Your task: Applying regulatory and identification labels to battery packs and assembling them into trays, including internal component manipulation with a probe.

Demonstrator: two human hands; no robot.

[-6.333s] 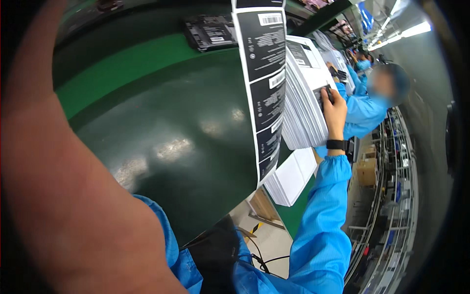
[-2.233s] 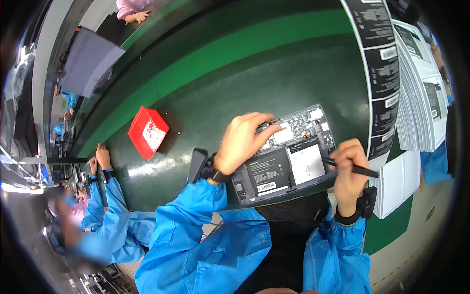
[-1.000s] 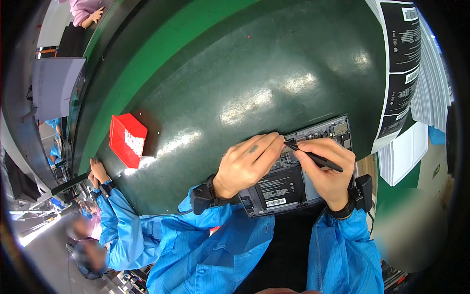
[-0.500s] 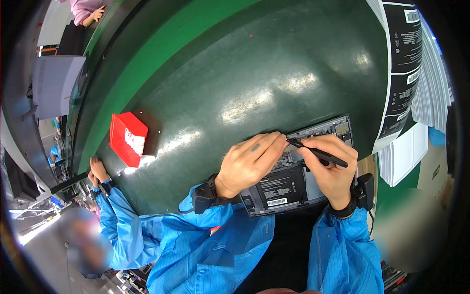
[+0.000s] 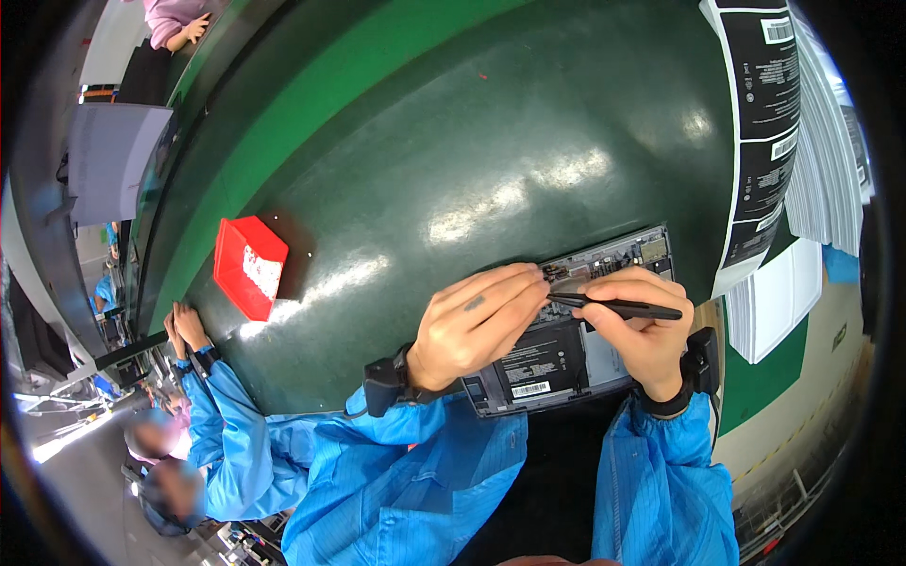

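Tool [image 5: 634, 308] now lies flatter, gripped in right hand [image 5: 642, 325]; left hand's [image 5: 479, 325] fingers bunched by its tip (hold unclear). Laptop [image 5: 563, 314] on worktop [image 5: 406, 179]: cover off, battery [image 5: 540, 362] in, board work apparently unfinished.

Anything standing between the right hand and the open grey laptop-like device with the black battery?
Nothing visible blocks the right hand. Beside the tip of its slim black tool, though, the left hand covers the upper-left part of the open grey device; whether they touch is unclear.
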